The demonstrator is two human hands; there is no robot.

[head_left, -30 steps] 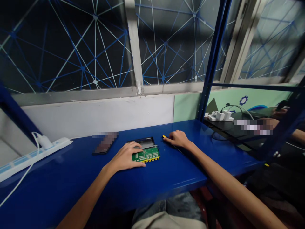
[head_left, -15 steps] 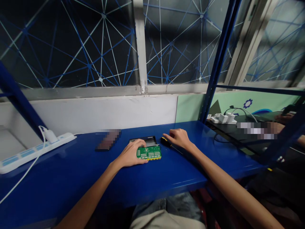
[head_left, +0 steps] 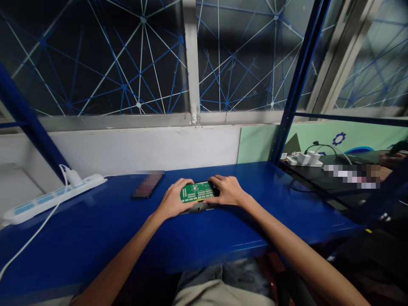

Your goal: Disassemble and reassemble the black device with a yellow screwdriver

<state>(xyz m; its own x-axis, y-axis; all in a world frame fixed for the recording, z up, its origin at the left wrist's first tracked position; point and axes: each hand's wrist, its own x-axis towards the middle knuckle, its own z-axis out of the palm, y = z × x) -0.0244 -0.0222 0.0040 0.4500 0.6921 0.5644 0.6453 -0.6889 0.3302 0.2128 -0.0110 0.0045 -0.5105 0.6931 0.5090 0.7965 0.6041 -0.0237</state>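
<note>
A green circuit board (head_left: 196,192) with rows of pale components lies face up over a dark shallow case (head_left: 199,208), whose front wall shows below the board. My left hand (head_left: 174,199) grips the left end, thumb at the front and fingers at the back. At the right end, my right hand (head_left: 228,191) is curled round board and case, its thumb along the board's front edge. Whether the board sits fully inside the case I cannot tell. Both hands rest close to the tabletop.
On the blue table (head_left: 153,242) a dark phone-like slab (head_left: 148,185), partly pixelated, lies left of my hands. Farther left is a white power strip (head_left: 54,197) with a cable. Blue posts (head_left: 296,80) frame the table. Another person's hand (head_left: 390,161) shows at the far right.
My right hand has left a black-and-yellow object and moved left onto the board and case. The board now lies over the case, which was behind it before. The view has shifted slightly.
</note>
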